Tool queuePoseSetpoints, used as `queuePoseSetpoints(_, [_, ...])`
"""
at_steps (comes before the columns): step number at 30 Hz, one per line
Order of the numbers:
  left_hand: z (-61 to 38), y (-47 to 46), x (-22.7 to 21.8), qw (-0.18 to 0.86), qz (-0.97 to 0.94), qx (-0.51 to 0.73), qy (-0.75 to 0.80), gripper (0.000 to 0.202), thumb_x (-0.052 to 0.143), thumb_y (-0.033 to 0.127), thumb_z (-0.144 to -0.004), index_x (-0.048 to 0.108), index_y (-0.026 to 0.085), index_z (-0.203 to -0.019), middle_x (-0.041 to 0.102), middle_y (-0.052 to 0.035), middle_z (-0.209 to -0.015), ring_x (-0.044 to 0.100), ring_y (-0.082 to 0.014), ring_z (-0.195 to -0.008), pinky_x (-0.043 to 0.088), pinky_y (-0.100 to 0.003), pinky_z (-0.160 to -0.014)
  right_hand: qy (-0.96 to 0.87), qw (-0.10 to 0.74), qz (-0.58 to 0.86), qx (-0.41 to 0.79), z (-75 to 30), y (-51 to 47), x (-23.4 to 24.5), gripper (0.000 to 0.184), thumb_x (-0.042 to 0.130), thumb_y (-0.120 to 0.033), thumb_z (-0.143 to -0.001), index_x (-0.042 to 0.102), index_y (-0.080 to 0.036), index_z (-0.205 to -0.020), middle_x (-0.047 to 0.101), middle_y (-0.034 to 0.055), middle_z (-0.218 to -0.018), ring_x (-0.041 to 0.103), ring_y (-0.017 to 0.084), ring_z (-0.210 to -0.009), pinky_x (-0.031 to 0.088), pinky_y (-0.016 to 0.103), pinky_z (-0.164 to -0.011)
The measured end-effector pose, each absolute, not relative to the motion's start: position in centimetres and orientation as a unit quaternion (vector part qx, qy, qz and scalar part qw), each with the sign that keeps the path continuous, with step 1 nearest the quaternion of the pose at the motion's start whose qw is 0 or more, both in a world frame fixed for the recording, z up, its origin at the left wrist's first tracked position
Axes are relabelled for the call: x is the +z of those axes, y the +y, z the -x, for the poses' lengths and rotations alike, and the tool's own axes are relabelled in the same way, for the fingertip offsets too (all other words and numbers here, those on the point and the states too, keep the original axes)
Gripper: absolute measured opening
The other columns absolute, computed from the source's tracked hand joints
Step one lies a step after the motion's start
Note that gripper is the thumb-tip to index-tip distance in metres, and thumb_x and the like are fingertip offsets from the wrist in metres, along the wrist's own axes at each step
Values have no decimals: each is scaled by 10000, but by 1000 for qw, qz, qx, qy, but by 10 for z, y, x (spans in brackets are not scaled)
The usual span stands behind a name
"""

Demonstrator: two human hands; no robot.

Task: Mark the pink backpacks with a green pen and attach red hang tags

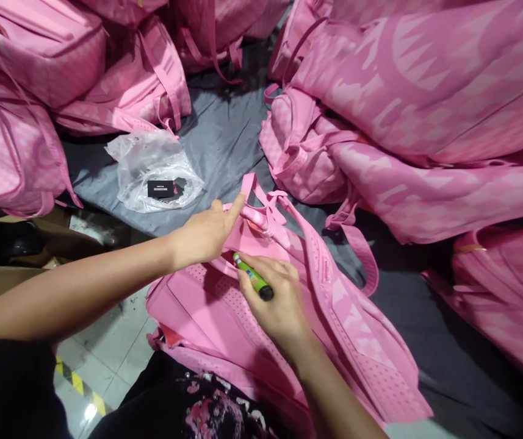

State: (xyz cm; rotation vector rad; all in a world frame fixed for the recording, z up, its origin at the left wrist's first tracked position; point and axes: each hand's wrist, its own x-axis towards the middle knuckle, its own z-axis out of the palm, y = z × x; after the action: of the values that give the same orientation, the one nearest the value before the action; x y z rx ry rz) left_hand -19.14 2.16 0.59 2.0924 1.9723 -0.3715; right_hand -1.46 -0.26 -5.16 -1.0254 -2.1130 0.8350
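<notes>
A pink backpack (284, 329) lies across the table edge before me, its dotted shoulder straps facing up. My right hand (279, 292) is closed around a green marker pen (252, 274) with a black end, its other end pointing toward the top of the backpack. Near the backpack's top handle, my left hand (210, 228) presses on the fabric with the index finger stretched out and the other fingers curled. Whether those curled fingers pinch some of the cloth is hidden. The pen's far tip is against or close to the pink fabric, beside the left hand.
A clear plastic bag (137, 164) with black tags (160, 189) lies on the grey cloth (224, 140) covering the table. Pink backpacks (426, 91) are piled on the right and others (60, 55) at the back left. Below is a tiled floor (110, 341) with yellow-black tape.
</notes>
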Motion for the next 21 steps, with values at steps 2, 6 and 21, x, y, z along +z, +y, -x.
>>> queuePoseSetpoints(2, [192, 21, 5, 118, -715, -122, 678, 1009, 553, 55, -790, -91, 154, -1561, 508, -202, -1215, 656, -201, -807, 462, -263, -662, -800, 323, 397, 313, 14, -3, -50, 238, 619, -268, -896, 714, -227, -1111, 735, 40, -1059, 666, 229, -966, 428, 457, -922])
queuePoseSetpoints(6, [191, 20, 6, 117, -714, -121, 680, 1023, 563, 65, -789, -103, 153, -1560, 505, -203, -1215, 646, -194, -804, 466, -264, -672, -792, 305, 389, 357, 14, -4, -48, 246, 619, -270, -903, 710, -239, -1130, 732, 31, -1078, 659, 220, -979, 426, 450, -938])
queuePoseSetpoints(21, [195, 21, 0, 123, -716, -108, 678, 1041, 568, 76, -793, -138, 165, -1552, 482, -196, -1220, 639, -213, -843, 456, -266, -675, -795, 298, 385, 362, 16, -2, -48, 252, 614, -290, -904, 710, -223, -1127, 733, 49, -1078, 664, 223, -979, 433, 434, -939])
